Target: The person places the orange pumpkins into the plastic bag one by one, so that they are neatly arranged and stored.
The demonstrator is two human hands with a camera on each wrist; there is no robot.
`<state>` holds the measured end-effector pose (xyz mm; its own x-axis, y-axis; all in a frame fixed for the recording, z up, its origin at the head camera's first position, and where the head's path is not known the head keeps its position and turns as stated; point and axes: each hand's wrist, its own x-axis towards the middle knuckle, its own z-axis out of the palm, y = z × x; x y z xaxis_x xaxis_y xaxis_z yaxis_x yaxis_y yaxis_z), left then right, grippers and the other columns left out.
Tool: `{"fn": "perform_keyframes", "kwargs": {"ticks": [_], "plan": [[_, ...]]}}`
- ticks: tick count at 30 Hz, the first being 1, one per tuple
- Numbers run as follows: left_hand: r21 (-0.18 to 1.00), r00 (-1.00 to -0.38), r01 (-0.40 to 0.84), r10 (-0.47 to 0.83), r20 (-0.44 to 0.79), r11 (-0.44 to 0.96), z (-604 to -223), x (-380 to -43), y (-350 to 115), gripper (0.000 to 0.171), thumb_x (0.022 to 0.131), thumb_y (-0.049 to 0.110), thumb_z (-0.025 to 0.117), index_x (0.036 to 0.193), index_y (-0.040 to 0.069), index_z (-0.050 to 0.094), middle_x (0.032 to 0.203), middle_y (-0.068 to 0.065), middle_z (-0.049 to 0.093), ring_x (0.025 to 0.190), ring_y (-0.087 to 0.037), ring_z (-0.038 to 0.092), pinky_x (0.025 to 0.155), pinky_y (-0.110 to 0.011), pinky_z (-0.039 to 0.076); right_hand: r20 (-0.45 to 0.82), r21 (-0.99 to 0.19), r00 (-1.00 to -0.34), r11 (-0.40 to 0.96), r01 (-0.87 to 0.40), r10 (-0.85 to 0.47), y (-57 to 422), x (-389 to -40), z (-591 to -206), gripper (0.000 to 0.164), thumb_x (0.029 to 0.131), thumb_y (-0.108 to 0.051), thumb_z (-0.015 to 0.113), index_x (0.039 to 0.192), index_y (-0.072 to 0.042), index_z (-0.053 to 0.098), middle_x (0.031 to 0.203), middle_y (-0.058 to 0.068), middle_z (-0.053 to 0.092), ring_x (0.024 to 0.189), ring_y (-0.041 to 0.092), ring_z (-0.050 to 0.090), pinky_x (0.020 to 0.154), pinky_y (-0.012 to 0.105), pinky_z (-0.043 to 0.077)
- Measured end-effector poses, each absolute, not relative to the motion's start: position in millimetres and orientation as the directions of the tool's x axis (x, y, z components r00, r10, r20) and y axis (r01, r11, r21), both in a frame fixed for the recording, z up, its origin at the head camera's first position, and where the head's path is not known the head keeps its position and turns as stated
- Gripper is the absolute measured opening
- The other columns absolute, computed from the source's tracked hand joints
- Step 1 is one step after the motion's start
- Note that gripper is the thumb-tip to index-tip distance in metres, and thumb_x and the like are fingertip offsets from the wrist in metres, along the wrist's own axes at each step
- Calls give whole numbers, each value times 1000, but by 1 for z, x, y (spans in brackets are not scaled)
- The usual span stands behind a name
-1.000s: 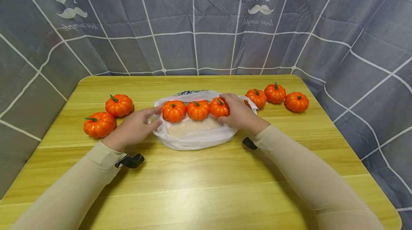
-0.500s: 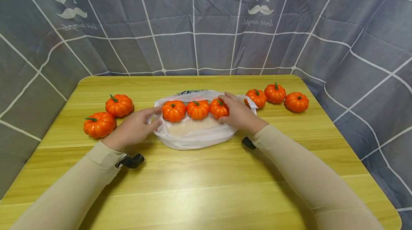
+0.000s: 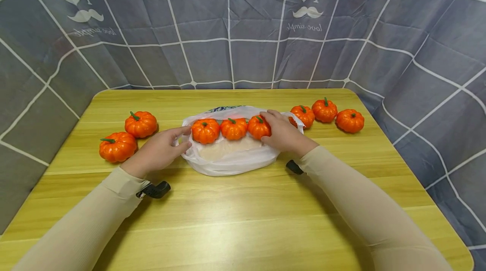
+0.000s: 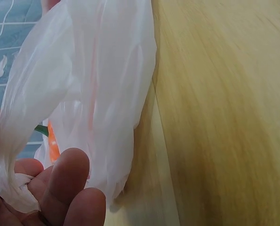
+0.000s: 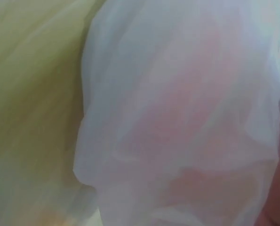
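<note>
A white plastic bag (image 3: pixel 235 162) lies with its mouth spread around three small orange pumpkins in a row: a left pumpkin (image 3: pixel 205 131), a middle pumpkin (image 3: pixel 233 129) and a right pumpkin (image 3: pixel 259 127). My right hand (image 3: pixel 285 132) grips the right pumpkin between thumb and fingers. At the bag's left end, my left hand (image 3: pixel 161 148) has its fingertips beside the left pumpkin. In the left wrist view, curled fingers (image 4: pixel 69 179) hold a strip of the bag (image 4: pixel 107 70). Bag plastic (image 5: pixel 177 108) fills most of the right wrist view and hides the right fingers.
Two pumpkins (image 3: pixel 117 146) stand on the wooden table (image 3: pixel 235 220) to the left. Several more pumpkins (image 3: pixel 324 110) are at the right, the nearest close to the bag's right end. A grey checked curtain (image 3: pixel 250 18) encloses the table's back and sides.
</note>
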<state>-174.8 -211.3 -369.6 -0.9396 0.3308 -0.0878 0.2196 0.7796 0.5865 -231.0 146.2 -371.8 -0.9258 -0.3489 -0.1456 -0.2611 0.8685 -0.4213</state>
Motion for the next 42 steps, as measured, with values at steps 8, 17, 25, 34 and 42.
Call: {"fn": "perform_keyframes", "kwargs": {"ticks": [8, 17, 25, 34, 42], "plan": [[587, -939, 225, 334, -84, 778, -372, -177, -212, 59, 108, 32, 58, 157, 2, 47, 160, -19, 50, 141, -44, 53, 115, -64, 44, -117, -423, -944, 875, -235, -310, 145, -233, -375, 84, 94, -25, 80, 163, -13, 36, 167, 17, 34, 151, 44, 35, 124, 62, 35], [594, -940, 209, 327, -97, 777, -371, -176, -211, 59, 108, 32, 58, 158, 3, 46, 162, -18, 49, 144, -42, 51, 118, -63, 41, -96, -437, -956, 875, -208, -276, 144, -235, -376, 79, 95, -28, 80, 161, -13, 40, 165, 14, 38, 150, 40, 35, 124, 60, 35], [592, -941, 211, 326, -92, 777, -372, -176, -211, 59, 108, 32, 58, 158, 3, 46, 161, -18, 50, 145, -41, 50, 119, -63, 40, -59, -429, -962, 876, -218, -268, 142, -234, -377, 78, 93, -26, 81, 159, -11, 43, 160, 16, 42, 147, 39, 38, 125, 56, 36], [595, -941, 207, 325, -97, 777, -373, -175, -211, 59, 108, 31, 58, 159, 3, 45, 162, -18, 48, 148, -43, 47, 119, -63, 39, -20, -416, -958, 874, -252, -286, 141, -227, -371, 79, 93, -28, 82, 160, -12, 42, 166, 14, 36, 152, 41, 34, 126, 56, 34], [599, -939, 218, 332, -85, 770, -372, -174, -208, 59, 108, 32, 59, 158, 2, 46, 160, -18, 50, 143, -41, 52, 117, -62, 43, 61, -428, -940, 842, -327, -334, 136, -211, -353, 82, 91, -35, 84, 160, -14, 43, 167, 13, 35, 155, 38, 30, 129, 57, 28]]}}
